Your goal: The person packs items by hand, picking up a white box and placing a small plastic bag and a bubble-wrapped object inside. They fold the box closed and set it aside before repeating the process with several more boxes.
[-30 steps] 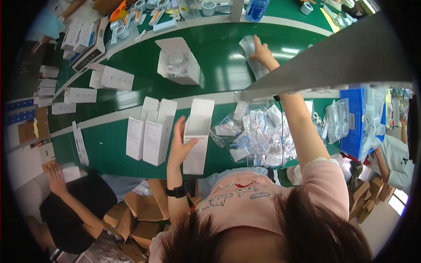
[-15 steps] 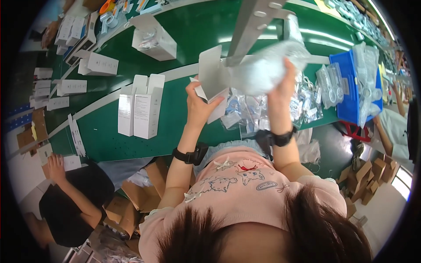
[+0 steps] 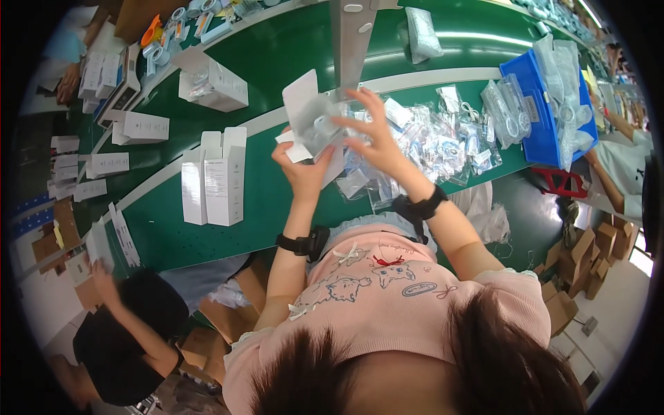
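Note:
My left hand grips an open white carton from below, its thumb and fingers wrapped round the near sides, the flaps standing out. A bubble-wrapped item sits inside the carton's mouth; its contents are blurred. Close to the right of the opening, my right hand has its fingers spread, with nothing held. Whether a fingertip still touches the wrap, I cannot tell. Beneath and beyond this hand lies a heap of small clear plastic bags with white and blue parts.
Two upright white cartons stand at left; an open filled carton is farther back. A metal post rises just beyond my hands. At right is a blue bin of bubble-wrapped items. A co-worker's hand is at lower left.
The bubble-wrapped item has gone from my right hand into the carton. My right hand has moved left and its fingers have spread. The left hand still holds the carton, now tilted.

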A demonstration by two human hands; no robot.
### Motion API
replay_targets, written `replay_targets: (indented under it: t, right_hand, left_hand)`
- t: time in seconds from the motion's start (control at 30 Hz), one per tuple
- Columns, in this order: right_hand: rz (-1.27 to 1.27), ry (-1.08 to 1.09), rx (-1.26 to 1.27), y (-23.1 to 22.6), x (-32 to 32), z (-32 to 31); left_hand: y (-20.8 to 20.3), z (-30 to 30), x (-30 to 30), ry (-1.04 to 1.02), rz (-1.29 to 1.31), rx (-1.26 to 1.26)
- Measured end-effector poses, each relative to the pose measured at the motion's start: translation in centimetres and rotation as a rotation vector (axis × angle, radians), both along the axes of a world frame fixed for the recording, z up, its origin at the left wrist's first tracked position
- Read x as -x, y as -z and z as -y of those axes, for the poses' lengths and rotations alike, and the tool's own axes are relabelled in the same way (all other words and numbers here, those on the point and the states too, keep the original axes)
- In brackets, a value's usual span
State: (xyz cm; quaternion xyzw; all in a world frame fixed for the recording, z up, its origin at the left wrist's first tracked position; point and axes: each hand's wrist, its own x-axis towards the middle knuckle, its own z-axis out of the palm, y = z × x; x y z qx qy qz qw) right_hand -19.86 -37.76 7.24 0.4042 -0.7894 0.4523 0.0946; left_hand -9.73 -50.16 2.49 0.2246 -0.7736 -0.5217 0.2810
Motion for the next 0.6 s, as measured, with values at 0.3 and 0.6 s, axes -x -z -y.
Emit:
replay_targets:
  t: [0.3,0.6]
  right_hand:
    - [0.248,0.277,-0.724,11.8,8.7,-8.1]
    - [0.421,0.215,-0.093,1.3,5.6,-5.5]
  left_hand:
    - [-3.6,2.3,-2.0,0.141,-0.031,0.107]
    - [-6.7,4.3,-1.6,0.108,0.338,0.245]
